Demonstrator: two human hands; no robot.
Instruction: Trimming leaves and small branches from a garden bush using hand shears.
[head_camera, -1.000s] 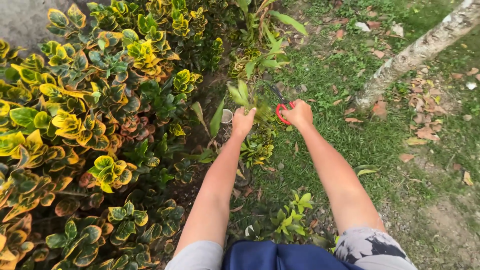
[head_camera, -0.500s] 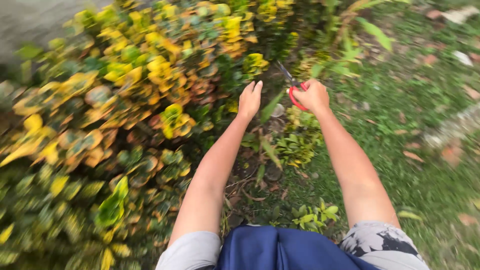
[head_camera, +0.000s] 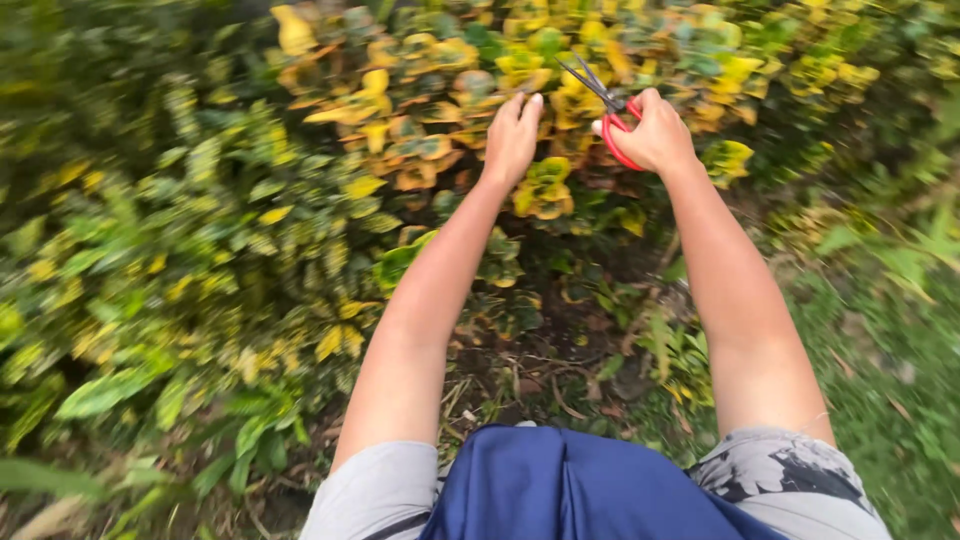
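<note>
Blurred shrub (head_camera: 420, 150) behind; scissors (head_camera: 610, 105) handles hidden in right hand (head_camera: 655, 135)

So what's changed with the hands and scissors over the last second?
Both hands swung from the small plant at the grass edge up to the yellow-green shrub. The left hand let go of the leaves and is open. The right hand keeps gripping the red-handled scissors.
</note>
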